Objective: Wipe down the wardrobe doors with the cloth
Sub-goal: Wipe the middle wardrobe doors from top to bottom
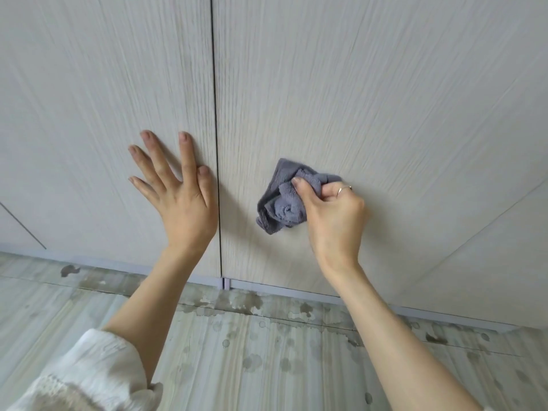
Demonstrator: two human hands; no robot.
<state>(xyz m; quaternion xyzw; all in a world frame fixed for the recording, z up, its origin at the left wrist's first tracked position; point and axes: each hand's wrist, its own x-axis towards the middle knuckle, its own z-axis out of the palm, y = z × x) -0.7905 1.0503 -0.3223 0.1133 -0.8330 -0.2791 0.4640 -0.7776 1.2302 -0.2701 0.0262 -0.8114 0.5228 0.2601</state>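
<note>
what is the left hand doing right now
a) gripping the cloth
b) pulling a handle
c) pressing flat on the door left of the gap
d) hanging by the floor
c: the left hand lies flat with fingers spread on the left door, while the right hand holds the cloth.

we count two pale wood-grain wardrobe doors (103,84) (370,84) split by one dark seam, plus a sliver of a third at far left, one crumpled grey-blue terry cloth (281,203), two bare hands (181,200) (335,221), one silver ring (344,189), one white rolled-up sleeve (89,372)
</note>
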